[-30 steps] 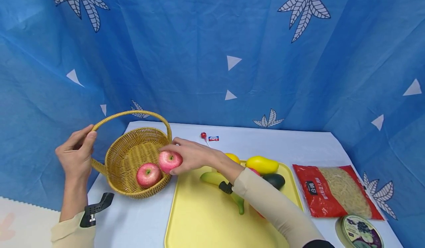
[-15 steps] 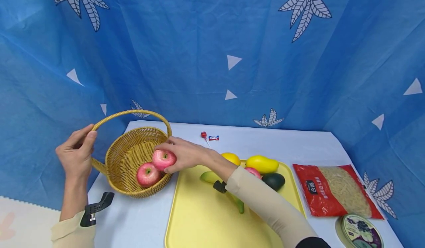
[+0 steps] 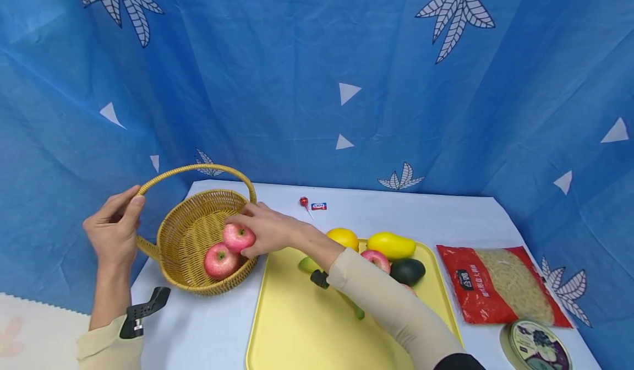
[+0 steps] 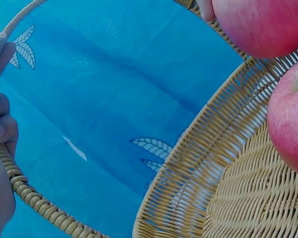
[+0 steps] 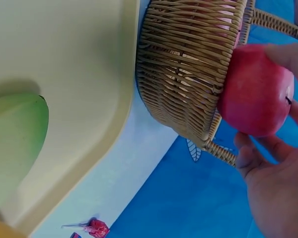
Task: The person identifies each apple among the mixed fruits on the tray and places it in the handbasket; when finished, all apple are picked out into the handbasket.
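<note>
My left hand [image 3: 116, 224] grips the side of the arched handle [image 3: 198, 167] of a woven wicker basket [image 3: 184, 243]. A red-pink apple [image 3: 220, 261] lies inside the basket. Just above the basket's right rim, my right hand [image 3: 272, 231] holds a second apple [image 3: 238, 238], fingers over its top and thumb below. In the head view the two apples overlap; the left wrist view shows the held apple [image 4: 263, 25] higher than the lying apple [image 4: 290, 119]. The right wrist view has the held apple [image 5: 256, 91] at the basket rim [image 5: 223, 64].
A yellow tray [image 3: 297, 326] bears a yellow mango [image 3: 391, 245], an orange-yellow fruit [image 3: 343, 238], an apple [image 3: 375, 260], a dark green fruit [image 3: 408, 271] and a partly hidden green fruit [image 3: 308, 265]. Nearby are a lollipop [image 3: 304, 201], a pasta bag [image 3: 502, 284] and a round tin [image 3: 537, 345].
My right hand has moved left with its apple, from the basket's right rim to further over the inside, closer to the lying apple. My left hand and the basket stay still.
</note>
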Motion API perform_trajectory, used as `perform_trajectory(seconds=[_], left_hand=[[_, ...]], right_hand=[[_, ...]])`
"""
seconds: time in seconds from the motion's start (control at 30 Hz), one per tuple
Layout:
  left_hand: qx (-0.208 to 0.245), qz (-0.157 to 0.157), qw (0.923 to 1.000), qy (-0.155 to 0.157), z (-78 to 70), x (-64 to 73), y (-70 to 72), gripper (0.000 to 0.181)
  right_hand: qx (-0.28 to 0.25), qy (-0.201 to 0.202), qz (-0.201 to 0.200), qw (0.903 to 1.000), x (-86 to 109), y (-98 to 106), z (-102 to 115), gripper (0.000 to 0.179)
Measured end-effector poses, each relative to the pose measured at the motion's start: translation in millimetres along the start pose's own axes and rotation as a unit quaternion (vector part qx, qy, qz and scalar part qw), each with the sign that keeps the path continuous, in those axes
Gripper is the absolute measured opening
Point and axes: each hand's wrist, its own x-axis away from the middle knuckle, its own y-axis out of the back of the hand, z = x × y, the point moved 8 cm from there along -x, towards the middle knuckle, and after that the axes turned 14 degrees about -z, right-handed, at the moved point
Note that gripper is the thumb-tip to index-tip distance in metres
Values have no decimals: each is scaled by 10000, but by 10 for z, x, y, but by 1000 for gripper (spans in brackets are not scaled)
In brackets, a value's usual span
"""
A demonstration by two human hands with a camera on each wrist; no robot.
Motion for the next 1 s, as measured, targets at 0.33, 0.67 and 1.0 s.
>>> perform_trajectory(seconds=[0.33, 0.67, 1.0], left_hand=[[128, 91, 9998, -136, -12, 12, -12, 26], [84, 68, 9999, -67, -4, 12, -5, 27], [191, 90, 9997, -133, -17, 15, -15, 27]], right_hand=[[750, 250, 15, 9969, -93, -81, 19, 76], [1090, 273, 194, 9935, -133, -170, 40, 77], [1082, 372, 334, 9929, -150, -247, 113, 74]])
